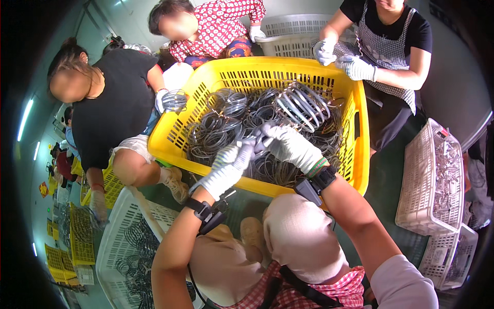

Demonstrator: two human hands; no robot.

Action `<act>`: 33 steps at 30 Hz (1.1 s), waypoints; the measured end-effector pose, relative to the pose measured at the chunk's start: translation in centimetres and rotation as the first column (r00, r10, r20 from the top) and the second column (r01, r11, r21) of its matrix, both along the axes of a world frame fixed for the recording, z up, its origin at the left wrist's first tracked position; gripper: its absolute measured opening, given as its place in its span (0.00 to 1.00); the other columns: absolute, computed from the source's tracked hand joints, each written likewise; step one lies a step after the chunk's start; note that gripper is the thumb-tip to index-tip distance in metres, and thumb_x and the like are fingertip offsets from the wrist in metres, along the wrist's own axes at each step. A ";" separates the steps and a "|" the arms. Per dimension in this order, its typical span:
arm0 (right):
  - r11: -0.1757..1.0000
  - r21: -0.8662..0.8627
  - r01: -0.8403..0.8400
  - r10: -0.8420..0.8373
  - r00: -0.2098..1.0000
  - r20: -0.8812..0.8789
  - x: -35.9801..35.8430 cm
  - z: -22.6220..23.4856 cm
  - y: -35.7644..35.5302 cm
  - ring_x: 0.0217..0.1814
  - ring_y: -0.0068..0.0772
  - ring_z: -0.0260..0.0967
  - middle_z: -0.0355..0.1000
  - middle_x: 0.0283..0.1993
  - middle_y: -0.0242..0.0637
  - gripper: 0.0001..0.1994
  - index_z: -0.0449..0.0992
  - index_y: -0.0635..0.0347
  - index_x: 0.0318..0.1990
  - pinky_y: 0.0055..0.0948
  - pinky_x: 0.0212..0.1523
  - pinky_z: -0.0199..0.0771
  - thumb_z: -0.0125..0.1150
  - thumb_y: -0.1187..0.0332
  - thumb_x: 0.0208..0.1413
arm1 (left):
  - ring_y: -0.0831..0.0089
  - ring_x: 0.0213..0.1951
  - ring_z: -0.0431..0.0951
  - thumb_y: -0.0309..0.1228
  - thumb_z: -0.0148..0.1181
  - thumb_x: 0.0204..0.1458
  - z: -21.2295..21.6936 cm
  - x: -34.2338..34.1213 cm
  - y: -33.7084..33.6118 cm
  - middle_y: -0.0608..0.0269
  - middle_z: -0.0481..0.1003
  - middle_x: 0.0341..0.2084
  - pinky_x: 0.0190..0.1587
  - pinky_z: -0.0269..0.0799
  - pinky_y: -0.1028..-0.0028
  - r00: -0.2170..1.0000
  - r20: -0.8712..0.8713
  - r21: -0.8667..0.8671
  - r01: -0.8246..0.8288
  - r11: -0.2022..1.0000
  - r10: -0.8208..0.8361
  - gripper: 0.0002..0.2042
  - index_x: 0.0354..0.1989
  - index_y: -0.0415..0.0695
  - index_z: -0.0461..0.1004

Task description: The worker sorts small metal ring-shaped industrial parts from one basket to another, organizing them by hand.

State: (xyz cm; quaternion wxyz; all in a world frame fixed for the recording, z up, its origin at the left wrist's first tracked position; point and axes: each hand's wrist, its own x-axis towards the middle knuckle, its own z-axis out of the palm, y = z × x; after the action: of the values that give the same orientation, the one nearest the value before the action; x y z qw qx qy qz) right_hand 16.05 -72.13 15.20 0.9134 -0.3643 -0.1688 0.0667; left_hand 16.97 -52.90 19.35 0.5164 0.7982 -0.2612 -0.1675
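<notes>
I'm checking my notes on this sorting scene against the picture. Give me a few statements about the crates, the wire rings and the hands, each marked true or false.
1. The big crate in the middle is yellow. True.
2. It holds coiled wire rings. True.
3. The person's left hand and right hand are bare. False: both wear white gloves.
4. Both hands are over the white crate at lower left. False: they meet over the yellow crate, on the rings at its near side.
5. That white crate is empty. False: dark rings lie in it.
6. The co-worker in a checked apron wears gloves. True.
</notes>
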 end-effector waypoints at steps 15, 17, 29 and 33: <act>0.973 0.226 0.049 -0.008 0.983 -0.181 0.5 0.3 -0.7 0.33 0.30 0.70 0.72 0.32 0.35 0.09 0.73 0.58 0.34 0.29 0.36 0.71 0.54 0.62 0.57 | 0.76 0.36 0.73 0.26 0.58 0.51 0.0 2.3 2.4 0.66 0.75 0.32 0.43 0.68 0.78 0.932 0.361 -0.030 -0.018 0.999 0.028 0.06 0.35 0.39 0.75; 0.992 -0.036 0.123 -0.126 0.990 -0.069 1.0 -0.3 -1.0 0.27 0.29 0.67 0.70 0.26 0.36 0.11 0.71 0.59 0.32 0.27 0.31 0.67 0.51 0.61 0.59 | 0.83 0.23 0.68 0.29 0.56 0.53 0.5 2.2 2.3 0.69 0.73 0.27 0.26 0.64 0.83 0.973 0.063 -0.218 -0.204 0.954 0.223 0.06 0.37 0.43 0.73; 0.860 -0.499 0.106 -0.040 0.989 0.141 0.5 -1.5 0.0 0.42 0.17 0.67 0.73 0.39 0.28 0.10 0.74 0.63 0.45 0.19 0.46 0.69 0.58 0.72 0.55 | 0.89 0.14 0.58 0.32 0.53 0.57 0.7 4.0 5.4 0.73 0.70 0.22 0.16 0.55 0.87 0.851 -0.223 -0.517 -0.517 0.682 0.476 0.08 0.41 0.46 0.74; 0.747 -0.642 0.174 -0.047 0.977 0.209 0.2 -1.2 -0.2 0.43 0.16 0.67 0.74 0.40 0.29 0.11 0.74 0.65 0.46 0.20 0.47 0.69 0.57 0.71 0.56 | 0.89 0.14 0.58 0.31 0.52 0.57 1.2 3.6 5.1 0.72 0.71 0.22 0.16 0.54 0.86 0.855 -0.147 -0.510 -0.496 0.703 0.497 0.08 0.41 0.45 0.74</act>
State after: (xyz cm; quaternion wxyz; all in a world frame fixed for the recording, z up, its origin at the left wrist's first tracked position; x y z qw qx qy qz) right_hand 16.20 -72.36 14.01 0.7107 -0.6754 -0.1941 0.0342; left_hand 20.60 -47.82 20.57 0.7416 0.6645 -0.0727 0.0572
